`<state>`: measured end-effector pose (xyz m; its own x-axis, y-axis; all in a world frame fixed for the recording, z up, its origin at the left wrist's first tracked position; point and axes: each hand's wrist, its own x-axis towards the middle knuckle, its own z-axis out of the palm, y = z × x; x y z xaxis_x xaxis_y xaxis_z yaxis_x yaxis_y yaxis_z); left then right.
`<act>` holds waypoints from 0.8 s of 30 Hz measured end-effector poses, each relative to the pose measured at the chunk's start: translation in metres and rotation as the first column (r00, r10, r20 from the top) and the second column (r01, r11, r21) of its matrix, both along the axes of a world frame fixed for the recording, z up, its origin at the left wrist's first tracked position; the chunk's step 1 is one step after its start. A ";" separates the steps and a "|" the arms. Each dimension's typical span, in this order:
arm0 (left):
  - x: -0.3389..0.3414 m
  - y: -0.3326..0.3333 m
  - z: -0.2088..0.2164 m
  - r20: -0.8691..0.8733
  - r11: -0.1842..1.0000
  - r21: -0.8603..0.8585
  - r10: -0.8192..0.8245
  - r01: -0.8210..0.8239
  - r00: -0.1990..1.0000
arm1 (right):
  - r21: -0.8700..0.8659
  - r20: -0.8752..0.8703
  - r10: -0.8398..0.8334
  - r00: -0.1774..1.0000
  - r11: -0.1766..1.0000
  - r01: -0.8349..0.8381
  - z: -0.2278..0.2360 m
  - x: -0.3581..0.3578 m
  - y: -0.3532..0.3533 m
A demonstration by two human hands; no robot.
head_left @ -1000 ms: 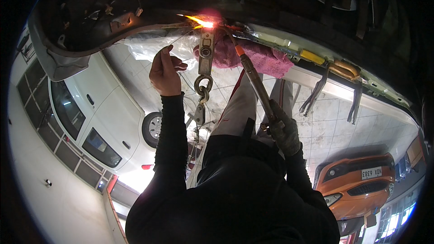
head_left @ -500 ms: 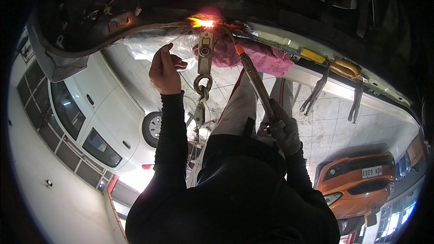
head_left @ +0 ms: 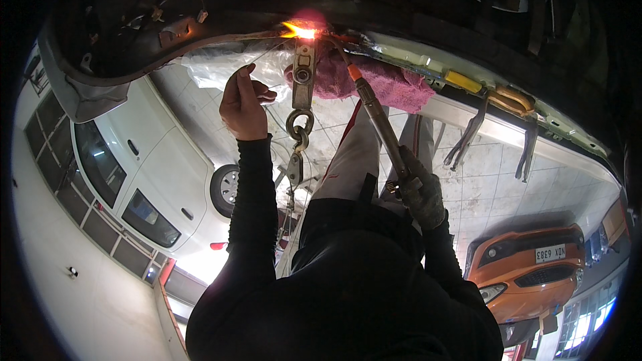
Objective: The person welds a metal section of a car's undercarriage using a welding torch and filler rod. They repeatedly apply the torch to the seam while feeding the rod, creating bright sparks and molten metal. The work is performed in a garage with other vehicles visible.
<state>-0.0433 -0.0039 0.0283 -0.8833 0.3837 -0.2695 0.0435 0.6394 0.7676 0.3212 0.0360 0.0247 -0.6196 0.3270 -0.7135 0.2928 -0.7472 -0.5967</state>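
My bare left hand (head_left: 245, 103) pinches a thin filler rod (head_left: 266, 52) between thumb and fingertips. The rod slants up and right toward the bright flame (head_left: 302, 30) at the lower edge of a dark car body panel (head_left: 150, 72). In my gloved right hand (head_left: 422, 199) is the handle of a gas welding torch (head_left: 378, 120). Its thin bent neck reaches up to the glowing spot, just right of the flame. A metal pulling clamp (head_left: 303, 90) hangs directly below the flame, linked to a shackle (head_left: 299, 122) and cable. Glare hides the rod's tip.
A pink towel (head_left: 394, 85) and clear plastic sheeting (head_left: 217, 67) hang beside the clamp. Locking pliers (head_left: 468, 135) and a yellow-handled tool (head_left: 461, 81) sit along the sill at right. A white car (head_left: 150, 160) stands left, an orange car (head_left: 535, 264) lower right.
The flame has shifted shape slightly at the panel edge. Both hands, the rod and the torch stay almost exactly where they were.
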 end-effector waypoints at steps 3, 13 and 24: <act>0.000 0.000 0.000 -0.004 1.000 -0.005 -0.010 0.010 1.000 | 0.128 0.039 0.008 0.999 0.992 -0.013 0.001 -0.006 -0.004; -0.002 -0.002 -0.001 -0.012 1.000 -0.020 -0.016 0.016 1.000 | 0.060 0.026 0.006 1.000 0.998 -0.008 -0.002 -0.002 -0.003; -0.002 -0.002 -0.001 -0.018 0.999 0.035 0.004 -0.004 1.000 | 0.157 0.085 0.016 0.996 0.987 -0.030 0.002 -0.009 -0.005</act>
<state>-0.0457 -0.0062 0.0269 -0.8894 0.3890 -0.2403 0.0547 0.6122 0.7888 0.3121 0.0307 0.0270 -0.5686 0.4260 -0.7037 0.3627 -0.6380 -0.6793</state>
